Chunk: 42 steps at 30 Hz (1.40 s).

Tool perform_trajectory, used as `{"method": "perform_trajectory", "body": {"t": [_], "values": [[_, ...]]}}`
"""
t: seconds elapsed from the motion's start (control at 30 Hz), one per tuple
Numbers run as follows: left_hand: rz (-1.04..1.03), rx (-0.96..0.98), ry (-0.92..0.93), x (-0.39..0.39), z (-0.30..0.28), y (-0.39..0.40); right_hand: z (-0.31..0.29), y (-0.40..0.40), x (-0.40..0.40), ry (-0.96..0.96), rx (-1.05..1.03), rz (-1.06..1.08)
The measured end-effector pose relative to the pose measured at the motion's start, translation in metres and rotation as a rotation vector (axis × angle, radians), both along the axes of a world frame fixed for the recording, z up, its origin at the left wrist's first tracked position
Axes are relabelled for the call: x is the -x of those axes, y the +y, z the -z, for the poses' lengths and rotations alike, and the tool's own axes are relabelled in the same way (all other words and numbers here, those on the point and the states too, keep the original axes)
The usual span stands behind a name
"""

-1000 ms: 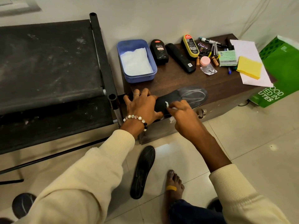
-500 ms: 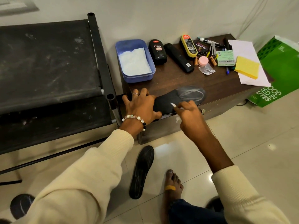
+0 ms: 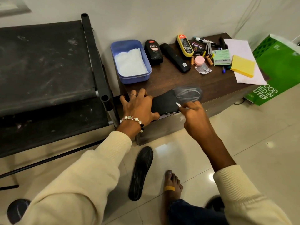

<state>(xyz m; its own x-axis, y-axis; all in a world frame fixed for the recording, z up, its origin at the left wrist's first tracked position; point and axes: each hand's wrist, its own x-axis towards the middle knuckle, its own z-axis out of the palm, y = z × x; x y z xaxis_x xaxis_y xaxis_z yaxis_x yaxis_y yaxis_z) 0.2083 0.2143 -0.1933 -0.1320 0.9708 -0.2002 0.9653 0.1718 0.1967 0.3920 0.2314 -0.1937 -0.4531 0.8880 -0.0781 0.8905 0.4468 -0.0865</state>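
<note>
A black insole (image 3: 167,103) lies along the near edge of the dark wooden table (image 3: 170,80), and everything else is placed from it. Its end toward the person's right looks grey and smeared, with pale curved streaks across it.

The left hand (image 3: 139,106) rests on the insole's other end. Its fingers are spread and fairly straight and its palm is down, so its grip is wide and closes round nothing; it simply presses the insole flat against the table. The thumb lies along the insole's near edge.

The right hand (image 3: 194,116) sits just to the right of the insole's middle. Its grip is narrow: the fingertips pinch a small white wipe (image 3: 178,104), whose tip touches the insole's top face where the dark part meets the smeared part.

Beyond the insole, toward the wall, stands a blue tub (image 3: 134,78) holding something white. Just right of the tub is a black polish bottle (image 3: 153,51). Farther right of the insole, well apart from it, a yellow sponge (image 3: 242,68) lies on white paper. Past that corner a green bag (image 3: 276,70) leans by the wall.

Below the insole, on the tiled floor, a second insole (image 3: 141,172) lies beside a bare foot.
</note>
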Motion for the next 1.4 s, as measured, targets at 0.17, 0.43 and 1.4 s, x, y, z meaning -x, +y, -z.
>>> {"method": "perform_trajectory", "body": {"t": [0.17, 0.43, 1.4], "values": [[0.007, 0.005, 0.013, -0.001, -0.003, 0.000, -0.002, -0.006, 0.010, 0.019, -0.002, -0.041], [0.000, 0.002, 0.032, -0.005, -0.002, 0.001, -0.002, 0.008, -0.014, 0.025, -0.007, 0.011], [0.012, -0.006, 0.022, -0.010, 0.003, 0.004, 0.015, 0.008, -0.001, 0.265, -0.018, -0.024]]}}
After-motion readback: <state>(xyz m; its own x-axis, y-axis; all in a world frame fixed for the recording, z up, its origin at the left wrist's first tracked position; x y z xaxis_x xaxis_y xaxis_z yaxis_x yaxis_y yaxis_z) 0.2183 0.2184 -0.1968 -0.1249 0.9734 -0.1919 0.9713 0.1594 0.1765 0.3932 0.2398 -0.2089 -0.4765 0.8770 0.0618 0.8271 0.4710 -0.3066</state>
